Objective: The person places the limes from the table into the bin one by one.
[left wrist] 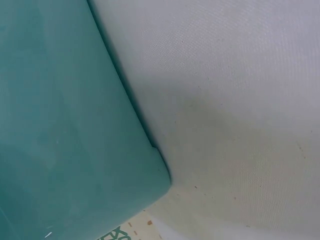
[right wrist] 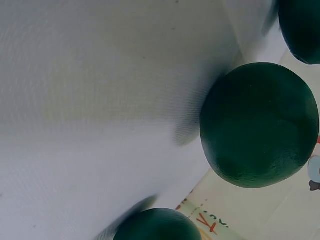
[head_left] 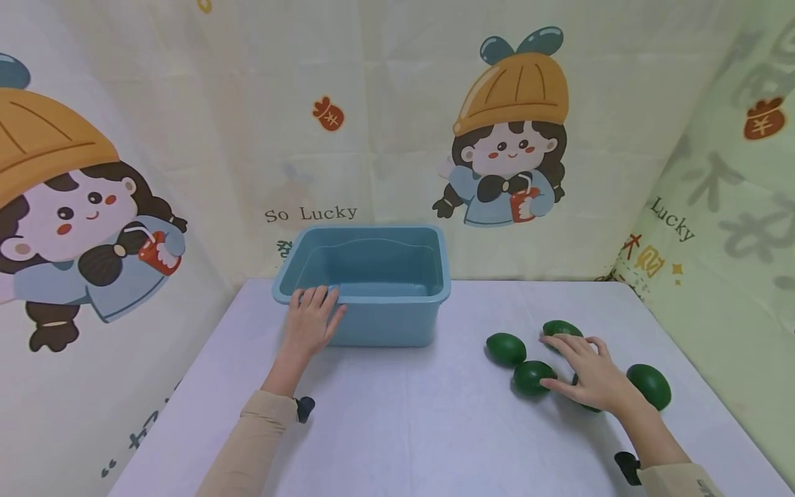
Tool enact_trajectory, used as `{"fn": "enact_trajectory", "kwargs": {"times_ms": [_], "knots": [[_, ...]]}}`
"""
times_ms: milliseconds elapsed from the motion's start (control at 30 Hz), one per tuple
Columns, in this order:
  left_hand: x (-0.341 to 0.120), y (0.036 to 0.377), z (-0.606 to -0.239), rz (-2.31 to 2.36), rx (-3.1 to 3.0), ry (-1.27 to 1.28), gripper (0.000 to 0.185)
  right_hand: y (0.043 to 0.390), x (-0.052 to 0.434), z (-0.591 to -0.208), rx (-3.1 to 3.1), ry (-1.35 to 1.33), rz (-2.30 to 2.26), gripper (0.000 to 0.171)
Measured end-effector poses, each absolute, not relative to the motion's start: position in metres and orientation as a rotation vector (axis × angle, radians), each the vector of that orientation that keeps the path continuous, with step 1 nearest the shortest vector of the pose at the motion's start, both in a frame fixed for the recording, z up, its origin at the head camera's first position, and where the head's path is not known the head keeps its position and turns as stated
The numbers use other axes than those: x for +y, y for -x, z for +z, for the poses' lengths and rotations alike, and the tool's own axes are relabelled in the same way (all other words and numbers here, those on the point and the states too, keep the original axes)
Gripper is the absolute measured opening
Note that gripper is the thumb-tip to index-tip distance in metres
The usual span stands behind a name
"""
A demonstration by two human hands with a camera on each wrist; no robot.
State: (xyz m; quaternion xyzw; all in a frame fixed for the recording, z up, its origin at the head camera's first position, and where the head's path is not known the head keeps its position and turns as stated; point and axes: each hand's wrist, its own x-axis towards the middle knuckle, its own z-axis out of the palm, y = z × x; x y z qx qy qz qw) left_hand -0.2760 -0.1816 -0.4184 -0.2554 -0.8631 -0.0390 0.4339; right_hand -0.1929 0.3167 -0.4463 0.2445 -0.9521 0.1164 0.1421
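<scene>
A blue plastic tub (head_left: 385, 324) stands at the middle back of the white table (head_left: 435, 428). My left hand (head_left: 310, 321) holds its near left rim, fingers over the edge and thumb against the outer wall. The left wrist view shows only the tub's wall (left wrist: 60, 125) and tablecloth. Several dark green oval fruits (head_left: 506, 348) lie at the right. My right hand (head_left: 590, 373) lies flat over them with fingers spread, covering one fruit and touching the far one (head_left: 562, 328). Another fruit (head_left: 533, 377) sits by its thumb. The right wrist view shows a fruit (right wrist: 260, 125) close up.
One more green fruit (head_left: 649, 385) lies right of my right hand, near the table's right edge. A cartoon-printed cloth backdrop (head_left: 515, 138) hangs behind and at both sides. The tub looks empty inside.
</scene>
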Motion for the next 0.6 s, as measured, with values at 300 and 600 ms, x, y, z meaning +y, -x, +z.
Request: {"fn": "enact_trajectory", "kwargs": {"times_ms": [300,600], "knots": [[-0.182,0.278,-0.418,-0.114,-2.173,0.627,0.056,0.191,0.316,-0.451,-2.771,-0.724,0.313,0.069],[-0.183,0.28,-0.416,-0.117,-2.169,0.628,0.054,0.191,0.315,-0.456,-2.786,-0.735,0.273,0.069]]}}
